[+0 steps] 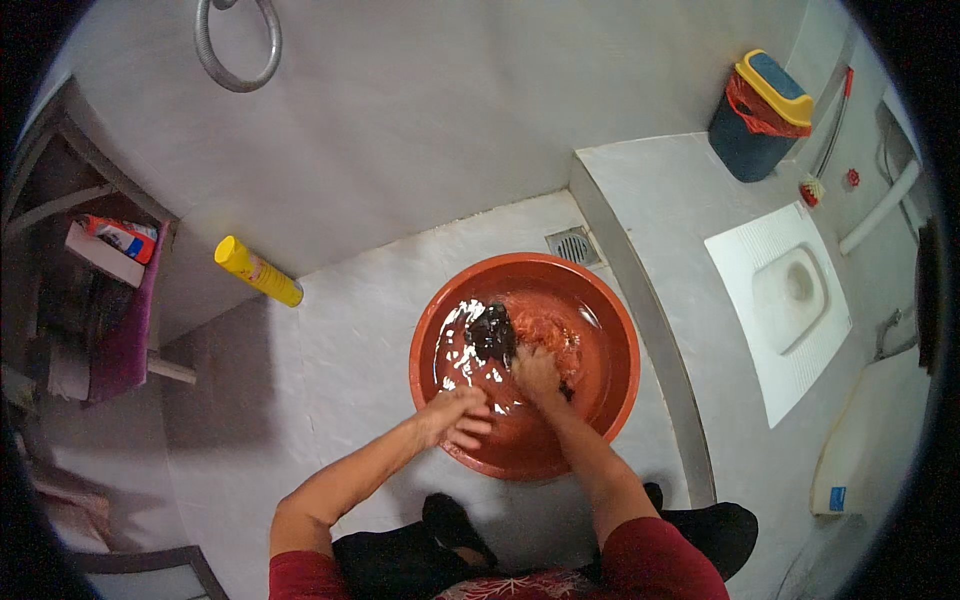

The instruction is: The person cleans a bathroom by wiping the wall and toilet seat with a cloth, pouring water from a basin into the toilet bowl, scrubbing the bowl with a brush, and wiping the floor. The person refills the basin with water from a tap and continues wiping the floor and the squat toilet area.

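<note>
A round, reddish-orange plastic basin (622, 375) holding water stands on the floor in front of me. In the water lies a dark, wet piece of cloth (490, 333), with a small dark bit showing on the other side of my right hand (538, 375). That hand reaches down into the water beside the cloth; ripples and motion smear its fingers, so their grip is hidden. Over the basin's near left rim hangs my left hand (457, 415), its fingers apart and nothing in them.
A yellow spray can (258, 272) stands by the wall at left, near a shelf (150, 310) with packages. Behind the basin is a floor drain (573, 246). On the raised step (650, 190) at right are a squat toilet (790, 300) and a lidded bin (750, 135).
</note>
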Tool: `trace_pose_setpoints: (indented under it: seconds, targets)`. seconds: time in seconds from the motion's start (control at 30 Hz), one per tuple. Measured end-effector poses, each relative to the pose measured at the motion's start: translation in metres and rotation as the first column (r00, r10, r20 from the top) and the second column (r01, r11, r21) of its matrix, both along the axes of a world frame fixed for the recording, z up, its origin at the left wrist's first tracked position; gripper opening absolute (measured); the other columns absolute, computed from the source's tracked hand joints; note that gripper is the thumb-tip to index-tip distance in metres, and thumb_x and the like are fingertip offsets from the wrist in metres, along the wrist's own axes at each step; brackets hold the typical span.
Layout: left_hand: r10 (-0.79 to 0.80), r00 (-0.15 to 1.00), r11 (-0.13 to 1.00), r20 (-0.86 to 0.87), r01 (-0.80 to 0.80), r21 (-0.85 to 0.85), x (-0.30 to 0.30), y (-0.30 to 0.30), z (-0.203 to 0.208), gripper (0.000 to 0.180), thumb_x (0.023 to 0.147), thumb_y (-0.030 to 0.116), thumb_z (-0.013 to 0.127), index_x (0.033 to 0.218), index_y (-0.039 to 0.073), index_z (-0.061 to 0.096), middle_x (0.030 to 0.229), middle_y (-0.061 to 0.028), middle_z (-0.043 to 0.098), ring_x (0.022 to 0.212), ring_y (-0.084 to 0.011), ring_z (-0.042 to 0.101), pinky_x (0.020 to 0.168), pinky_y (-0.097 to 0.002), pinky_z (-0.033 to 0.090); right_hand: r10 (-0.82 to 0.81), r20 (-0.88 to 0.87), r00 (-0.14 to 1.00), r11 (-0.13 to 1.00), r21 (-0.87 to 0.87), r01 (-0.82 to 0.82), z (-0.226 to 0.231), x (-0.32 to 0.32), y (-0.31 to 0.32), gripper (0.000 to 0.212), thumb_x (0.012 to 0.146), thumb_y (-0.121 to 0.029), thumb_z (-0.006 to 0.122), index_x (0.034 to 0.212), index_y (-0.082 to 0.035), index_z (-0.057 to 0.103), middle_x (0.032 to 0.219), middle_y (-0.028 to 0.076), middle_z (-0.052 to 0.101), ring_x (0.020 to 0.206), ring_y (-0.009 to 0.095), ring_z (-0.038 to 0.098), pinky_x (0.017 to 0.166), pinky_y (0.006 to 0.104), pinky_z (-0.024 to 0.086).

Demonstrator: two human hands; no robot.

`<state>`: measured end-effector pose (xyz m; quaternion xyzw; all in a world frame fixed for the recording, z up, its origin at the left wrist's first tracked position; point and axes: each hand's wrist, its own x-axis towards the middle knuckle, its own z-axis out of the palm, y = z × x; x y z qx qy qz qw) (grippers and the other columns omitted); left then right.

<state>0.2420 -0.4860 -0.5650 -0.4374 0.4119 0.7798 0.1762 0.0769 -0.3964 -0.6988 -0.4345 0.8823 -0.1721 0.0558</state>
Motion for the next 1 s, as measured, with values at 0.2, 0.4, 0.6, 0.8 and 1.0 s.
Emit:
trace_pose_setpoints:
  seconds: [0.2,0.4,0.6,0.8,1.0]
  targets:
    - [0.204,0.979,0.979,0.024,-0.203,-0.036,-0.041,-0.012,-0.048,0.071,0.079,0.051,0.050,0.135,0.023,0.016,0.141,-0.0122,0.012,0.113,-0.0424,0.035,0.075,-0.0614,0.042,0.064,-0.082,0.995,0.994,-0.083,-0.071,-0.031,-0.014,0.017,0.017,0.076,-0.017,0.051,0.084,-0.003,0.055,0.082,0.015,0.055,0.081,0.030,0.056,0.070,0.0409,0.047]
    - [0.316,0.948,0.885,-0.029,-0.284,0.369,-0.075,-0.005,-0.054,0.087,0.069,0.072,0.045,0.127,0.008,0.035,0.130,-0.0170,0.036,0.114,-0.0351,0.039,0.088,-0.0547,0.038,0.273,0.750,0.602,0.842,-0.489,0.227,0.081,0.012,0.004,0.021,0.080,-0.018,0.045,0.088,0.000,0.053,0.073,0.014,0.055,0.067,0.023,0.054,0.062,0.0361,0.043]
    - [0.566,0.809,0.772,-0.157,-0.454,0.444,-0.080,-0.011,-0.018,0.067,0.073,0.061,0.049,0.110,0.006,0.048,0.109,-0.0144,0.050,0.097,-0.0271,0.049,0.079,-0.0424,0.044,0.396,0.102,0.912,0.714,-0.659,-0.236,0.190,0.070,-0.018,0.018,0.072,-0.017,0.059,0.070,-0.006,0.044,0.067,0.012,0.045,0.066,0.027,0.052,0.057,0.0400,0.039]
    - [0.623,0.765,0.778,-0.162,-0.585,0.228,-0.085,-0.013,-0.021,0.059,0.075,0.058,0.050,0.102,0.006,0.051,0.099,-0.0110,0.054,0.089,-0.0232,0.052,0.075,-0.0388,0.045,0.299,-0.028,0.954,0.624,-0.750,-0.218,0.172,0.041,-0.047,0.022,0.072,-0.017,0.061,0.065,-0.006,0.043,0.052,0.008,0.040,0.045,0.025,0.046,0.043,0.0373,0.037]
    - [0.565,0.822,0.809,-0.072,-0.569,-0.145,-0.089,0.002,-0.034,0.040,0.078,0.045,0.054,0.087,0.006,0.053,0.076,-0.0048,0.055,0.066,-0.0152,0.053,0.058,-0.0293,0.045,-0.008,-0.220,0.975,0.938,-0.341,-0.069,0.080,-0.025,-0.054,0.019,0.079,-0.014,0.052,0.063,-0.006,0.045,0.053,0.011,0.047,0.045,0.026,0.050,0.041,0.0382,0.041]
